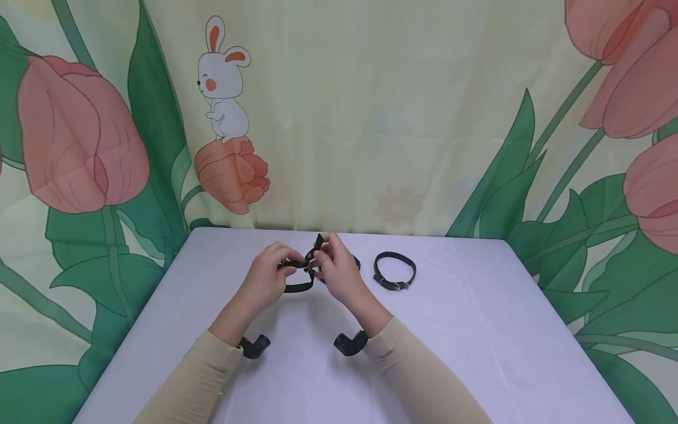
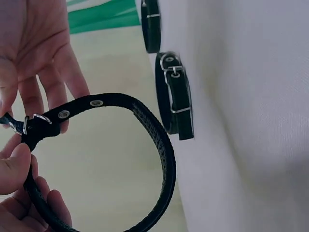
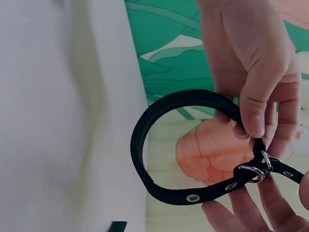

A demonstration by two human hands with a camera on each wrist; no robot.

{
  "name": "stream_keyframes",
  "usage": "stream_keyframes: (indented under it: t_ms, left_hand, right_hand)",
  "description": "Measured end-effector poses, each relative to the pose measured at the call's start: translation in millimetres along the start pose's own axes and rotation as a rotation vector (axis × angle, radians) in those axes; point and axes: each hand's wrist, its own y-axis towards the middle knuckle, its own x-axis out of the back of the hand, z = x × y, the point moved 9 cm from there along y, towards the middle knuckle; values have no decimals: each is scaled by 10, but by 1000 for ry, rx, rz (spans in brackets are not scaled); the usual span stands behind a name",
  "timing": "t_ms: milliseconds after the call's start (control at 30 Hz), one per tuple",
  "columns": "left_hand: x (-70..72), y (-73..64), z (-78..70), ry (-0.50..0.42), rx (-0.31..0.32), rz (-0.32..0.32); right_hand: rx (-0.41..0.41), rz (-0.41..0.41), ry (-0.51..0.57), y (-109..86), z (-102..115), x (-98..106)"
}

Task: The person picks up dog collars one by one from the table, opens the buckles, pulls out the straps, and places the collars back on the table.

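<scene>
A black collar (image 1: 298, 288) with a metal buckle and eyelets is held up between both hands over the table's far part. My left hand (image 1: 270, 271) pinches its band beside the buckle, thumb (image 3: 253, 116) on one face and fingers behind. The strap runs through the metal buckle (image 3: 265, 162), and its free end (image 1: 319, 240) points up. My right hand (image 1: 339, 268) pinches that free end, its other fingers spread by the eyelets (image 2: 96, 103). Below the buckle the band hangs as a round loop.
Two more black collars rest on the white table (image 1: 450, 353): a buckled collar (image 1: 394, 287) right of my hands, and another collar (image 1: 358, 264) partly hidden behind my right hand. Black wrist devices (image 1: 351, 343) sit at both wrists. A patterned curtain (image 1: 339, 147) hangs behind the table.
</scene>
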Motion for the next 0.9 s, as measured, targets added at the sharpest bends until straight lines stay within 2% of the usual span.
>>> stream_keyframes:
  t_ms: [167, 367, 467, 567, 767, 900]
  left_hand:
    - [-44, 13, 27, -33, 22, 48]
    - [-128, 17, 95, -40, 86, 124]
    - [-154, 10, 117, -48, 105, 140]
    - [-146, 5, 114, -33, 86, 120]
    - [-60, -7, 64, 28, 16, 20]
    - [-20, -25, 37, 37, 10, -11]
  right_hand:
    - [26, -8, -46, -5, 30, -2]
    - [62, 5, -102, -14, 52, -29]
    - [82, 1, -136, -17, 54, -34]
    - [101, -11, -181, -22, 68, -28]
    - [122, -23, -278, -38, 92, -22]
    - [122, -25, -301, -47, 93, -23]
